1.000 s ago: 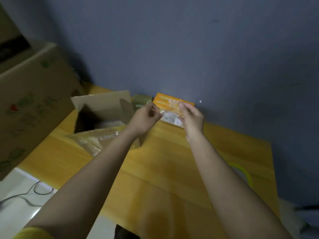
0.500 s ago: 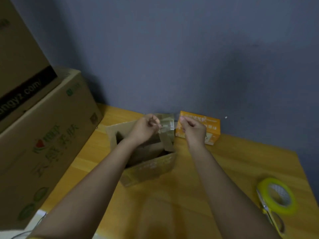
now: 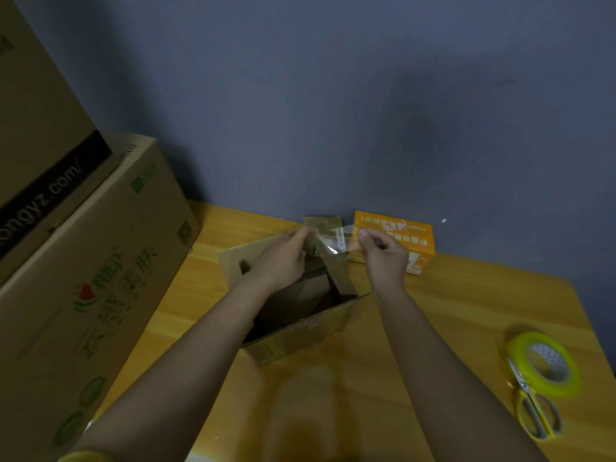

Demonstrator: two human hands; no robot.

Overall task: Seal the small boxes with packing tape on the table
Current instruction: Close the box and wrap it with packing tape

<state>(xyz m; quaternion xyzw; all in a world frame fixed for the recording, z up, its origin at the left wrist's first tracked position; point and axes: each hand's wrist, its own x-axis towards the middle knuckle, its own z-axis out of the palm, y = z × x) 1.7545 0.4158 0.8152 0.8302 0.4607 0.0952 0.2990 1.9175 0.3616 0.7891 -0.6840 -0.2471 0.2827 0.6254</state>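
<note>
A small brown cardboard box (image 3: 300, 335) stands open on the wooden table (image 3: 433, 311), its flaps up. Above its far edge I hold a clear strip of packing tape (image 3: 333, 243) stretched between my hands. My left hand (image 3: 283, 258) pinches the strip's left end beside a raised flap. My right hand (image 3: 383, 255) pinches the right end. Behind my right hand, against the wall, lies a small orange box (image 3: 410, 235). A yellow-green tape roll (image 3: 543, 363) lies at the table's right edge.
Yellow-handled scissors (image 3: 533, 408) lie partly under the tape roll. Large printed cartons (image 3: 83, 261) are stacked at the left, touching the table's edge. A grey-blue wall (image 3: 333, 111) closes the back.
The view swung right and down, bringing the tape roll and scissors into sight. My hands drew apart a little, stretching the tape strip wider over the open box.
</note>
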